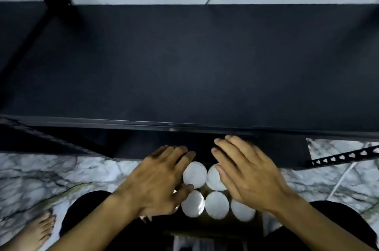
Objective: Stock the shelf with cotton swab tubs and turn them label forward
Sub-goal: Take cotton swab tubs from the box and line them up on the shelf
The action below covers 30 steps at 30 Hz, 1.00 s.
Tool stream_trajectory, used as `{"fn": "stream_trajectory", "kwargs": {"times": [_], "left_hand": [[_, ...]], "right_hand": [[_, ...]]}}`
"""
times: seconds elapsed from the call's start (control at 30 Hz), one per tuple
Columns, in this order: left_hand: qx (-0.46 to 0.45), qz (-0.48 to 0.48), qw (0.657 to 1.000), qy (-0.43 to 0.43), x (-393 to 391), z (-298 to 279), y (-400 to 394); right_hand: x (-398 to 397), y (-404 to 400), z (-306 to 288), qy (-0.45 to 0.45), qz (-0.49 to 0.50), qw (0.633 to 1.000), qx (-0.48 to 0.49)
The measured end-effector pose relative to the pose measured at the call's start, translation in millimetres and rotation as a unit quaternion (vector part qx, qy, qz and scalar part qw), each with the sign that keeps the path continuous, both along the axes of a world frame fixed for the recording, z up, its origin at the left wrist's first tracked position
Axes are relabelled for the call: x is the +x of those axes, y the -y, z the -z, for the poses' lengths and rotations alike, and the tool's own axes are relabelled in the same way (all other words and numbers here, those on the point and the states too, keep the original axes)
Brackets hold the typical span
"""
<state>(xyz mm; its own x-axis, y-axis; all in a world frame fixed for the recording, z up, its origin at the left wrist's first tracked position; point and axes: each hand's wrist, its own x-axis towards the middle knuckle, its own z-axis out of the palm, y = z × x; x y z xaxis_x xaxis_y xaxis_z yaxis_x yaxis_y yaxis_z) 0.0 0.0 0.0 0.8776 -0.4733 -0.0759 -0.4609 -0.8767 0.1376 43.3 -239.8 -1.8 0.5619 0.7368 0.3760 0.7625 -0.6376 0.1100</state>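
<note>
— So, how is the grip sitting at this moment?

— Loosely on both sides; the left hand [158, 181] is hovering with fingers spread over the near-left tubs, its thumb touching the rim of the upper-left tub [194, 175]; the right hand [246, 175] is lying flat and spread over the upper-right tub [214, 177], covering part of its lid; neither hand is pinching or lifting anything that I can make out.

— And where are the tubs sitting?

— Five white lids are showing, packed close in a dark carton [215, 224] resting on the person's lap; the lower row [217, 205] is lying uncovered between the wrists; the labels are not visible from above.

— And the shelf?

— The black shelf [184, 66] is lying just ahead, with no tubs on the board in view; a lower board is showing beneath its front lip.

— Which step is this, then?

— I am judging it as the very start: reaching in to pick; next, each hand is needing to close round a tub's side, lift it clear of its neighbours, carry it forward onto the shelf, then twist it until the label faces out.
</note>
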Motion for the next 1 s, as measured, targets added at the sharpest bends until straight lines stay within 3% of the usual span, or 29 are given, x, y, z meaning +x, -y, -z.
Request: {"fn": "stream_trajectory", "kwargs": {"times": [0.2, 0.47, 0.63, 0.87, 1.0], "left_hand": [[0.024, -0.005, 1.000, -0.006, 17.2, 52.8, -3.6], [0.050, -0.049, 0.997, -0.015, 11.2, 79.7, -23.6], [0.062, -0.083, 0.993, -0.065, 7.9, 106.6, -31.5], [0.089, -0.141, 0.971, -0.173, 6.1, 174.9, -36.6], [0.084, -0.190, 0.954, -0.216, 4.9, 212.7, -36.0]], "right_hand": [[2.3, -5.9, 69.2, -0.049, -0.004, 0.998, -0.038], [-7.4, -22.1, 109.1, -0.128, 0.058, 0.990, -0.027], [-5.8, -37.9, 141.2, -0.187, 0.069, 0.980, -0.028], [-7.8, -68.2, 205.7, -0.362, 0.131, 0.919, -0.079], [-8.1, -83.0, 233.6, -0.419, 0.165, 0.889, -0.087]]}}
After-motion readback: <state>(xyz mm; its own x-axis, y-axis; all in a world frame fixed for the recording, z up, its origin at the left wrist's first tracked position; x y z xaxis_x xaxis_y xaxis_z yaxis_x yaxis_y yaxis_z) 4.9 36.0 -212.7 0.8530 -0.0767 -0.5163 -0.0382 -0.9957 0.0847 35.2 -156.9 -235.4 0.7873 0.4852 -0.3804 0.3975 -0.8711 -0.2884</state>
